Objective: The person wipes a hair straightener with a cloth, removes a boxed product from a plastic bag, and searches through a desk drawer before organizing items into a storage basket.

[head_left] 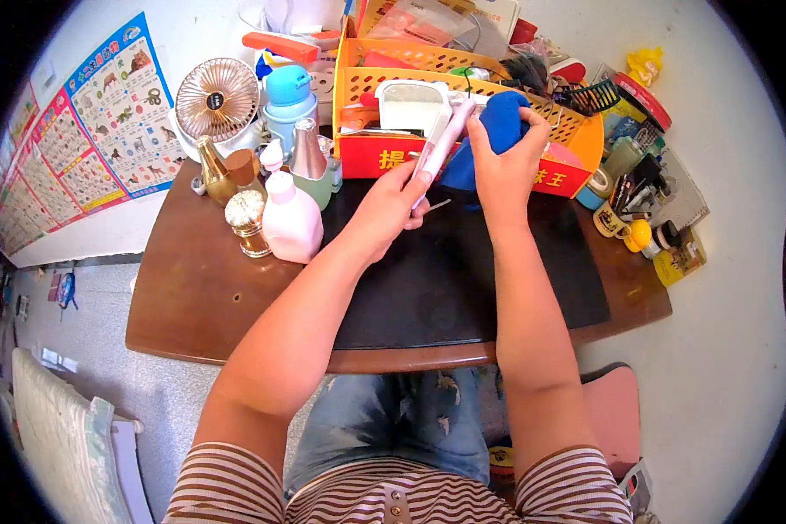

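Note:
My left hand (397,205) is closed around a slim, pale pink hair straightener (446,140), its two long arms pointing up and away from me. Pinched between the thumb and fingers of my right hand (508,175) is a blue cloth (500,124), which hangs down beside the straightener. Both hands are over the black desk mat (437,288), close to the front of a yellow and red box (380,155). Inside that box, a white-framed rectangular item (410,106) stands behind the straightener.
On the left of the brown desk (188,279) stand a pink pump bottle (290,218), gold-coloured bottles, a blue-lidded bottle (288,100) and a small fan (217,100). A mug (609,220) and several jars crowd the right edge. A pink seat (611,410) shows below.

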### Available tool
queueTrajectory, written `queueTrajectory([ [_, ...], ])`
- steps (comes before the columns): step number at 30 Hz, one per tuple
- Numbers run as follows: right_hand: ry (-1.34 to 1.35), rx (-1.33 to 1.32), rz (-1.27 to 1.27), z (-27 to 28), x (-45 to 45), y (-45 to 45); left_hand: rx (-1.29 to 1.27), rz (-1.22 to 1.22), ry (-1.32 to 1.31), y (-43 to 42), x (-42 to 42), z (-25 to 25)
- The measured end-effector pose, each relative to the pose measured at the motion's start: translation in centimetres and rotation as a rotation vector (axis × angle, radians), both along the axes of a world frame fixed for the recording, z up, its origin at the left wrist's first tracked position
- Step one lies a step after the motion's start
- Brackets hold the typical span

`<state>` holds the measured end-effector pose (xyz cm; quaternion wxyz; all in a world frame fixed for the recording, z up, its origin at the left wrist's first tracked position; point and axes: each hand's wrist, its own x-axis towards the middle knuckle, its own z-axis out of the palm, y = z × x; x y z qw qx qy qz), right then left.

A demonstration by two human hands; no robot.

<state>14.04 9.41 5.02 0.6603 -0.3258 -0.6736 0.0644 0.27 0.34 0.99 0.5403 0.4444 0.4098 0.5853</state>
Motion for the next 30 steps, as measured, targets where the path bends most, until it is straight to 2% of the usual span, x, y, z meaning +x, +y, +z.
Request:
queueTrajectory([
  [1, -0.049, 0.148, -0.046, 0.0, 0.0, 0.0, 0.0, -0.001, -0.002, 0.1, 0.1, -0.2],
  [2, -0.051, 0.148, -0.048, 0.0, 0.0, 0.0, 0.005, 0.004, -0.005, 0.2, 0.4, -0.4],
  [4, -0.233, 0.328, -0.024, 0.0, -0.1, 0.0, 0.008, 0.005, -0.006, -0.1, 0.7, -0.1],
  [5, -0.233, 0.327, -0.025, -0.1, -0.2, -0.2, 0.008, 0.035, -0.023, -0.4, 0.7, 0.2],
  [8, -0.334, 0.2, 0.244, -0.7, -1.3, -1.6, 0.015, 0.049, -0.083, 0.0, -0.3, -0.4],
  [12, -0.399, 0.125, 0.401, -0.7, -1.7, -2.4, 0.029, 0.101, -0.115, -0.3, -0.7, 0.1],
  [15, -0.355, 0.138, 0.28, -0.8, -1.4, -1.8, 0.086, 0.046, -0.163, -0.4, -0.5, 0.3],
  [18, -0.236, 0.172, 0.114, -0.8, -0.6, -0.2, 0.143, -0.165, -0.079, -0.6, -0.4, 0.7],
  [21, -0.179, 0.132, 0.072, -0.9, -0.2, 0.5, 0.141, -0.181, -0.151, -1.4, 0.2, 1.2],
  [23, -0.16, 0.148, 0.134, -1.2, -0.5, 0.6, 0.126, -0.18, -0.168, -0.9, -0.2, 0.8],
  [25, -0.188, 0.18, 0.281, -1.3, -1.3, -0.2, 0.126, -0.145, -0.377, -0.6, -0.8, 0.4],
  [28, -0.303, 0.132, 0.544, -0.9, -1.9, -2.6, 0.138, -0.037, -0.45, -0.4, -1.8, 0.1],
  [30, -0.346, 0.164, 0.568, -0.5, -2.0, -3.2, 0.108, 0.03, -0.497, -0.8, -2.0, 0.3],
])
